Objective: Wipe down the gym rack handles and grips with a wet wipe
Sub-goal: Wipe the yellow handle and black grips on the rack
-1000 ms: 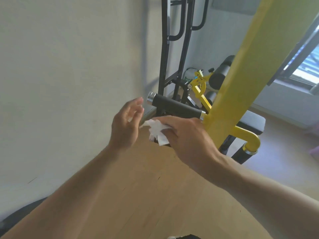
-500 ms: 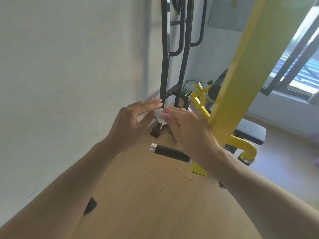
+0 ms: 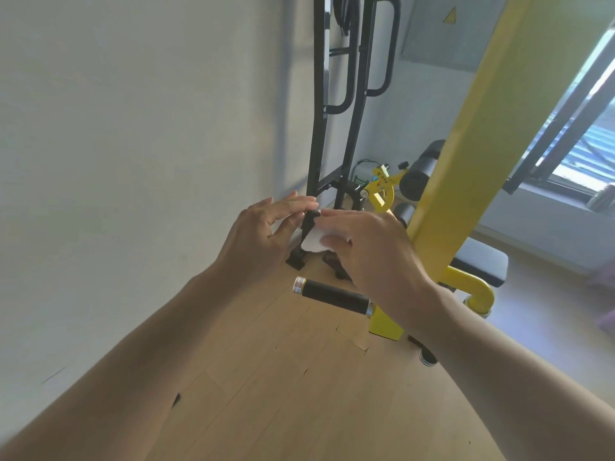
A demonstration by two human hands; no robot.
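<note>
A white wet wipe [image 3: 314,241] is pinched in my right hand [image 3: 369,247], mostly hidden behind its fingers. My left hand [image 3: 266,231] is right beside it, fingers stretched out toward the wipe's left edge; whether they touch it I cannot tell. Both hands hover above a black foam grip [image 3: 332,295] with a silver end cap that sticks out leftward from the yellow rack post [image 3: 466,168]. Neither hand touches the grip. Behind the hands rise black rack uprights [image 3: 317,128] with curved black handles [image 3: 387,61].
A white wall runs along the left. The floor [image 3: 283,377] is light wood. A black padded bench [image 3: 479,261] and a yellow curved tube [image 3: 476,287] sit behind the post. A window is at the right.
The view tilted up, so the black grip dropped lower in frame. My hands came together around the wipe above the grip, and the wipe looks more bunched between the fingers.
</note>
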